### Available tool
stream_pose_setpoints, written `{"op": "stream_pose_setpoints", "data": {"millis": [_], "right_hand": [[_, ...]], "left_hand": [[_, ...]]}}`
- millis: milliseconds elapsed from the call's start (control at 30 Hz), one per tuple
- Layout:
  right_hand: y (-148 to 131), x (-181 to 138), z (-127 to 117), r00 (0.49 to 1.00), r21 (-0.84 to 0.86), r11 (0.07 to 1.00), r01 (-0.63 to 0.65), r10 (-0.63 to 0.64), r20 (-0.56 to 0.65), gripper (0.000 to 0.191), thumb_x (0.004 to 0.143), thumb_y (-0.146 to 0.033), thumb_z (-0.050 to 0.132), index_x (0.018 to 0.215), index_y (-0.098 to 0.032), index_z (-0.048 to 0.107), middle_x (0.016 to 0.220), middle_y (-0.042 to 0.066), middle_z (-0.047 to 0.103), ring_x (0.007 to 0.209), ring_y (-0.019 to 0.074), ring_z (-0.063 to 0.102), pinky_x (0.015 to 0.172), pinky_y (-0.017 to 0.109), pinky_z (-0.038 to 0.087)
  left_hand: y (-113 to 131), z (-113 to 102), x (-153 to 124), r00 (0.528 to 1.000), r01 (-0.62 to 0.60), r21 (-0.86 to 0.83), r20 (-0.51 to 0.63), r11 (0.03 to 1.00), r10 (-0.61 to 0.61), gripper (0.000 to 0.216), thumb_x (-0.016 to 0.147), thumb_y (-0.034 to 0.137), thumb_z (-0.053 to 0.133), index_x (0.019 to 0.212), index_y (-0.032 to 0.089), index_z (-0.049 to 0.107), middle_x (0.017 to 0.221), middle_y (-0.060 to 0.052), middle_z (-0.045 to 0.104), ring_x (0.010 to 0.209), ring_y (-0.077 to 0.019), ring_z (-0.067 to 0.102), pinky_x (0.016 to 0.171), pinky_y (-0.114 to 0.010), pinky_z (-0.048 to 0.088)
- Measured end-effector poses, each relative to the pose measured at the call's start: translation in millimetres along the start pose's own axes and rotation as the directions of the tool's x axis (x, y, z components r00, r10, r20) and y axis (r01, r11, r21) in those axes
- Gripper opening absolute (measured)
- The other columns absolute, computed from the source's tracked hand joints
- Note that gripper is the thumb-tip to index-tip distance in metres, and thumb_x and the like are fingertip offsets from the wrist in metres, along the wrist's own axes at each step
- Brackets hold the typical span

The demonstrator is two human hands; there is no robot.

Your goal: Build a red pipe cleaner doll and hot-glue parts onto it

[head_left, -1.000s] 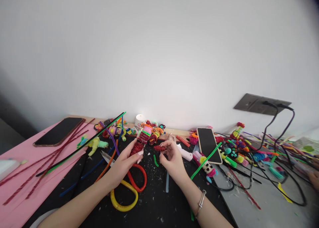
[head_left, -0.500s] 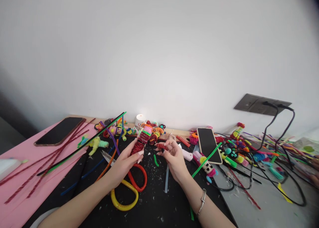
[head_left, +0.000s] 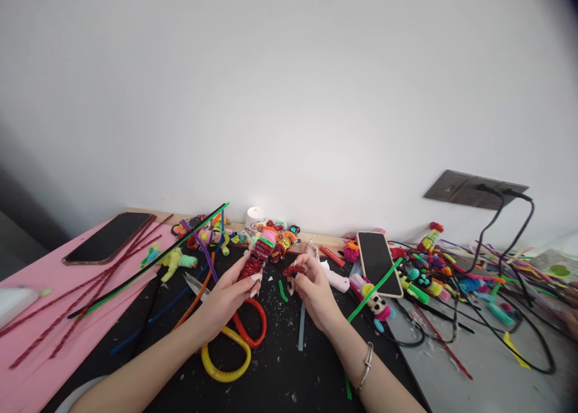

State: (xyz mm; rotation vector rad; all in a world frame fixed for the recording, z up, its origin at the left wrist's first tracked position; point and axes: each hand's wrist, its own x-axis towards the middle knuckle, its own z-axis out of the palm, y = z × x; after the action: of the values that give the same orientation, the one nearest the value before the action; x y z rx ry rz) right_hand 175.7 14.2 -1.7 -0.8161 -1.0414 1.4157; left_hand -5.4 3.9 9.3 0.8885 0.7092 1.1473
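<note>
My left hand [head_left: 226, 298] is closed around the lower end of a glittery red pipe-cleaner figure [head_left: 251, 265] with pink and green bands at its top. My right hand [head_left: 311, 291] pinches a small coiled red pipe-cleaner piece [head_left: 293, 270] between its fingertips, a short way to the right of the figure. Both hands hover over a black mat [head_left: 275, 371] speckled with small scraps. A bracelet sits on my right wrist.
Scissors with red and yellow loop handles [head_left: 235, 341] lie under my left hand. Long pipe cleaners cross a pink sheet [head_left: 40, 316] at left beside a dark phone [head_left: 106, 238]. A second phone [head_left: 378, 262], colourful figures, cables and a wall socket [head_left: 474, 189] fill the right.
My right hand has drawn in slightly toward the left, turning the small red coil in its fingertips. My left hand has stayed in place with the figure.
</note>
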Motion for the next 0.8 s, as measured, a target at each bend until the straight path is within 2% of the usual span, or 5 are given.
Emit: {"op": "stream_pose_setpoints", "data": {"millis": [233,400,533,667,800], "right_hand": [[3.8,2.1,-3.3,0.999,-0.101,0.994,0.039,-0.038,0.011,0.019,0.070,-0.023,0.072,0.085,-0.019,0.061,0.077,-0.001,0.057,0.060,0.0098,0.047,0.052,0.021,0.041],[0.1,0.5,-1.1,0.999,-0.075,0.997,0.006,-0.002,0.048,0.020,0.071,-0.025,0.072,0.086,-0.020,0.059,0.088,0.002,0.064,0.066,0.0119,0.057,0.050,0.020,0.044],[-2.8,-0.8,1.1,0.996,-0.066,0.997,-0.050,0.055,0.074,0.022,0.073,-0.030,0.072,0.084,-0.019,0.056,0.080,0.002,0.066,0.063,0.0133,0.062,0.048,0.021,0.046],[0.6,0.4,-0.8,0.998,-0.037,0.999,-0.037,0.039,0.054,0.024,0.070,-0.029,0.075,0.085,-0.019,0.061,0.077,0.000,0.064,0.060,0.0112,0.057,0.050,0.021,0.048],[3.8,2.0,-3.1,0.998,-0.057,0.997,-0.048,0.051,0.048,0.024,0.067,-0.027,0.077,0.086,-0.018,0.067,0.076,0.000,0.065,0.056,0.0093,0.053,0.050,0.021,0.046]], "left_hand": [[-1.5,-3.5,0.0,0.998,0.045,-0.086,0.046,0.995,-0.041,0.019,0.080,0.023,0.063,0.099,0.019,0.063,0.082,-0.001,0.055,0.062,-0.0097,0.041,0.065,-0.026,0.037],[-1.2,-3.6,0.7,0.997,0.063,-0.101,0.055,0.993,-0.058,0.017,0.081,0.026,0.064,0.096,0.019,0.062,0.085,-0.001,0.055,0.065,-0.0100,0.043,0.066,-0.025,0.038],[-1.8,-2.5,0.7,1.000,0.016,0.001,-0.009,1.000,-0.016,0.030,0.082,0.031,0.063,0.110,0.020,0.057,0.083,0.000,0.055,0.067,-0.0116,0.044,0.067,-0.026,0.039],[-2.5,-3.4,0.5,0.993,-0.052,0.206,-0.092,0.977,0.072,0.051,0.084,0.035,0.060,0.130,0.022,0.044,0.072,0.003,0.050,0.069,-0.0152,0.046,0.071,-0.029,0.040],[-0.7,-3.5,-0.3,0.982,-0.080,0.359,-0.133,0.930,0.136,0.061,0.085,0.036,0.058,0.140,0.022,0.034,0.074,0.002,0.050,0.072,-0.0173,0.048,0.077,-0.032,0.041]]}}
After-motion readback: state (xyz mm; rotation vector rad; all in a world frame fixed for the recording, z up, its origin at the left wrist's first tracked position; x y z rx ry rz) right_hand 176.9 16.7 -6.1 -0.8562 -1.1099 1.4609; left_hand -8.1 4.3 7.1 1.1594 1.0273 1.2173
